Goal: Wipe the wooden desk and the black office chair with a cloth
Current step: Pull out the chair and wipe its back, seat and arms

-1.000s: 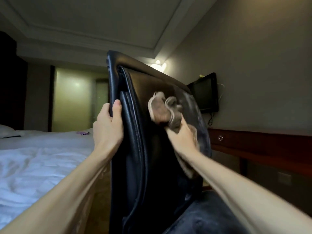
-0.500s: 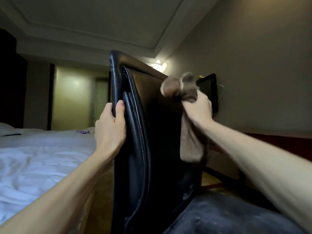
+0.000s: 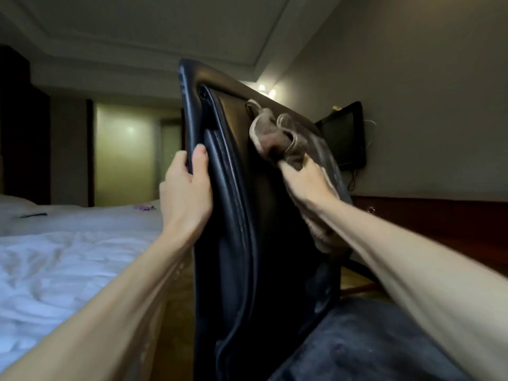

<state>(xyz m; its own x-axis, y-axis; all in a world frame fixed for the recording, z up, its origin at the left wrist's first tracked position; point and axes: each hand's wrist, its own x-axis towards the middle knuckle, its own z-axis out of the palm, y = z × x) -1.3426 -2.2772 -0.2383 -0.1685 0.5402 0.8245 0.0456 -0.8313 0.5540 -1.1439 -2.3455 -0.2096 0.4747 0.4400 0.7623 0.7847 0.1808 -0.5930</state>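
Cloth (image 3: 277, 138) bunched in right hand (image 3: 308, 180), pressed on black chair back (image 3: 247, 215); left hand (image 3: 185, 191) grips its edge (thumb forward).

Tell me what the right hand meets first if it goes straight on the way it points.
The right hand, gripping the cloth, points up and left at the chair backrest. It would likely press the cloth into that panel first; depth is unclear.
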